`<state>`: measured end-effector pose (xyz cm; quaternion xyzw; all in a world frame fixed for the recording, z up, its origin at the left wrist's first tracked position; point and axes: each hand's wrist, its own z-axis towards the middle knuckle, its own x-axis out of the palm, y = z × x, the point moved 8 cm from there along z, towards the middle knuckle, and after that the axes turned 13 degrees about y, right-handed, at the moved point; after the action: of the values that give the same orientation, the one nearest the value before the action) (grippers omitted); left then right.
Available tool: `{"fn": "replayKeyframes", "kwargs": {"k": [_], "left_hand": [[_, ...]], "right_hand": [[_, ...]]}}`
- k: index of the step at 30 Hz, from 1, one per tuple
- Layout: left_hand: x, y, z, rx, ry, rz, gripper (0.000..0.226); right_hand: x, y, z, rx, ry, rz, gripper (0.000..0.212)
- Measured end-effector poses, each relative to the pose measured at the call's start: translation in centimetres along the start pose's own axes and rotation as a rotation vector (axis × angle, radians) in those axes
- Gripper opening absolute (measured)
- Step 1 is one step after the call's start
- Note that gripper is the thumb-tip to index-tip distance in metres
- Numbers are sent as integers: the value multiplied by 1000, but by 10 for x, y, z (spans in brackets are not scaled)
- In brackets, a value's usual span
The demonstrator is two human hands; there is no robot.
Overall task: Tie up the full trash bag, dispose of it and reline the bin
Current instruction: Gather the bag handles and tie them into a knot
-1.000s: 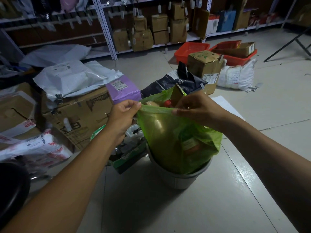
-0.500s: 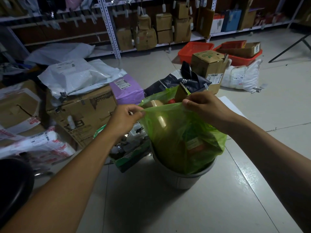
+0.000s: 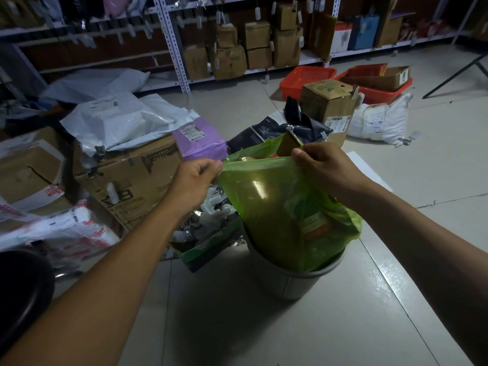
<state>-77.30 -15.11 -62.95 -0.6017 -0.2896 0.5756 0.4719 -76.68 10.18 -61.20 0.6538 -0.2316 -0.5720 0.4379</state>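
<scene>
Both bare hands pinched the top rim of a translucent green plastic trash bag (image 3: 285,207) near the middle of the frame; the left hand (image 3: 194,180) gripped the rim's left corner between thumb and curled fingers, and the right hand (image 3: 323,165) clamped the rim's right corner in the same closed pinch; the rim was stretched taut between them. The bag was stuffed with rubbish, including a brown cardboard piece (image 3: 290,143) poking out of its open mouth just above the right hand; its lower part sat inside a round grey metal bin (image 3: 287,283) on the pale tiled floor (image 3: 264,326), lower right of centre; some green plastic was folded over the bin's right edge. Just left of the bin lay a low green-sided box of clear plastic scraps (image 3: 208,233); further left stood a large brown cardboard carton (image 3: 132,180) with white plastic mailer bags (image 3: 118,120) on top, and a purple parcel (image 3: 200,141) beside it. Behind the bag lay a dark blue-black pouch (image 3: 277,128), a taped brown box (image 3: 328,107) and two red plastic crates (image 3: 306,77) in the upper right; white metal shelving (image 3: 171,43) with more cartons ran along the top of the frame.
</scene>
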Motion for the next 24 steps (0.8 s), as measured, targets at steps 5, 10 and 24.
{"fn": "replayKeyframes", "kwargs": {"k": [5,10,24], "left_hand": [[4,1,1,-18,22,26,21],[14,4,2,-54,74,22,17],[48,-26,4,85,311,135,13]], "right_hand": [[-7,-2,-1,-1,-56,-81,33],[1,11,-1,-60,-60,-196,30],[52,56,2,-281,96,-645,25]]}}
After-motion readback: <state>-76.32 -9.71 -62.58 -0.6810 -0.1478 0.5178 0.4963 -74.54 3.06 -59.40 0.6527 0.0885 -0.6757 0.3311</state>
